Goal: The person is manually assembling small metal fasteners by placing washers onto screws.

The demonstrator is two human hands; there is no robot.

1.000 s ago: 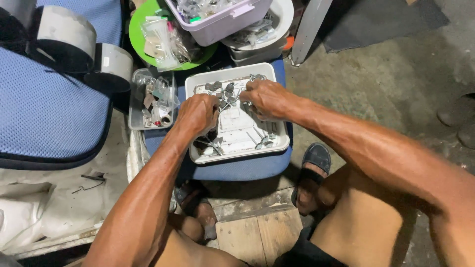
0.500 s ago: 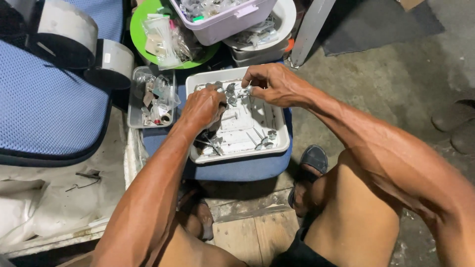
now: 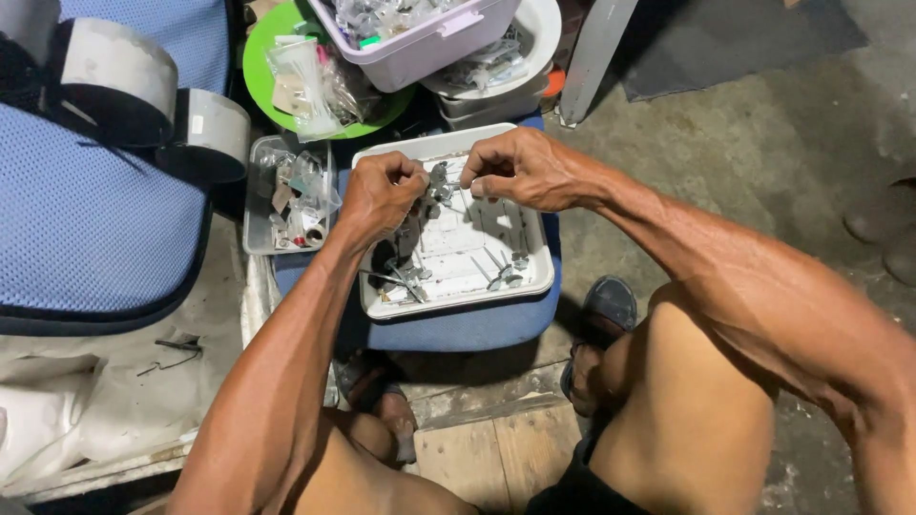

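The left hand (image 3: 380, 195) is held curled over the upper left part of a white tray (image 3: 534, 277), fingers drawn in to a narrow pinch. The right hand (image 3: 523, 170) is held just beside it over the tray's far edge, likewise closed to a narrow pinch. A small grey metal part (image 3: 438, 175) is seen between the two sets of fingertips; it appears to be touched by both hands, though which hand bears it cannot be told.

The tray is set on a blue cushioned seat (image 3: 458, 329), and loose small metal pieces (image 3: 496, 267) are scattered on its floor, mostly toward the near and left sides. A clear plastic container (image 3: 286, 195) holding mixed small items is placed just left of the tray. Beyond it, a green plate (image 3: 258, 67) carrying clear plastic bags (image 3: 305, 86) is noted, and a lilac bin (image 3: 429, 43) is stacked over white bowls (image 3: 515, 67) behind the tray. A blue mesh chair (image 3: 86, 229) with a grey armrest (image 3: 124, 72) is positioned at far left. The person's bare knees are seen at the lower edge, with a sandalled foot (image 3: 601, 315) on the concrete floor (image 3: 763, 143).
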